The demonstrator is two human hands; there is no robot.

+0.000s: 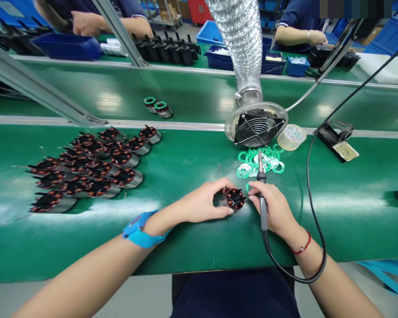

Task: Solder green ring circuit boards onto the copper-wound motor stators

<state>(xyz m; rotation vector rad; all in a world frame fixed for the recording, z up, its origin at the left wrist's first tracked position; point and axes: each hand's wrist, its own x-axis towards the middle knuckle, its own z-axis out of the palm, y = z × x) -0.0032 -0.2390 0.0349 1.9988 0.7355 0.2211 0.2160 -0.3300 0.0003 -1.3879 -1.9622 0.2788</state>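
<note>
- Just right of the frame's centre, our left hand (pixel 202 204) is clamped on the wound core (pixel 235 199), which sits between thumb and fingers; we judge it dense and stiff, its fine wires fragile, so we best grip the metal rim.
- Right beside it, our right hand (pixel 280 210) closes around the soldering iron (pixel 263 214), its fingertips at the green ring (pixel 247 188), which looks light and thin; we'd pinch its edge.

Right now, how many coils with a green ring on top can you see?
2. Both are beyond the near metal rail: the left ringed coil, and the right ringed coil close beside it, nearer. The silver duct could hide others.
</note>
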